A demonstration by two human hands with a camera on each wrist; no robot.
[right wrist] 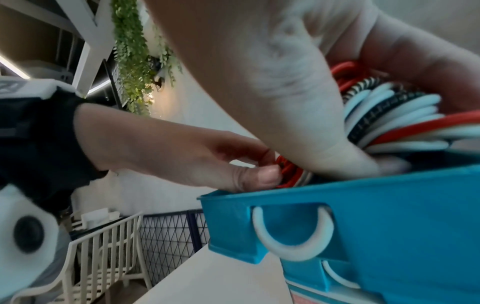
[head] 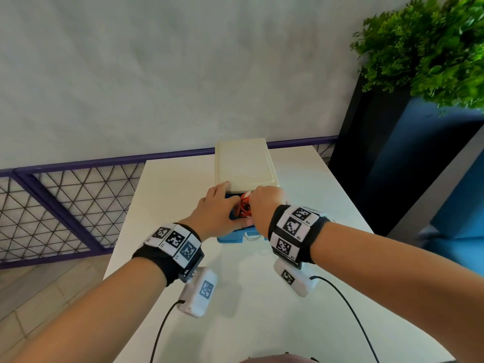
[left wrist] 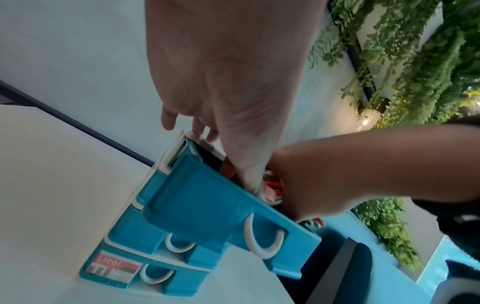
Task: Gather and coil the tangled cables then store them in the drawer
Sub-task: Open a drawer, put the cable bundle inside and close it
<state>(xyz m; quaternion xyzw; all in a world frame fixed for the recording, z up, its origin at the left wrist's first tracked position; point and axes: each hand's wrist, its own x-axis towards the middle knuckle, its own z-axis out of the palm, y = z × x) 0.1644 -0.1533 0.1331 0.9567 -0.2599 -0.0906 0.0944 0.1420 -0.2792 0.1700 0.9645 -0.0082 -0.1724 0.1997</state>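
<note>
The coiled cables (right wrist: pixel 394 115), red, white and black-braided, sit in the pulled-out top drawer (right wrist: pixel 389 205) of a small blue drawer unit (left wrist: pixel 145 242) on the white table (head: pixel 262 310); the strands run roughly along the drawer's front wall. The right hand (head: pixel 264 205) curls round the bundle, gripping it. The left hand (head: pixel 214 210) presses its thumb on the red loops, fingers seemingly extended toward the unit's cream top (head: pixel 245 163). The hands hide most of the coil.

Likely a café or office lounge, not a home. White table (head: pixel 262 297) against a plain grey wall (head: pixel 157 74); purple mesh railing (head: pixel 65 200); tall dark planter with greenery (head: pixel 424 48); white slatted chair (right wrist: pixel 103 257); hanging vines (right wrist: pixel 130 61).
</note>
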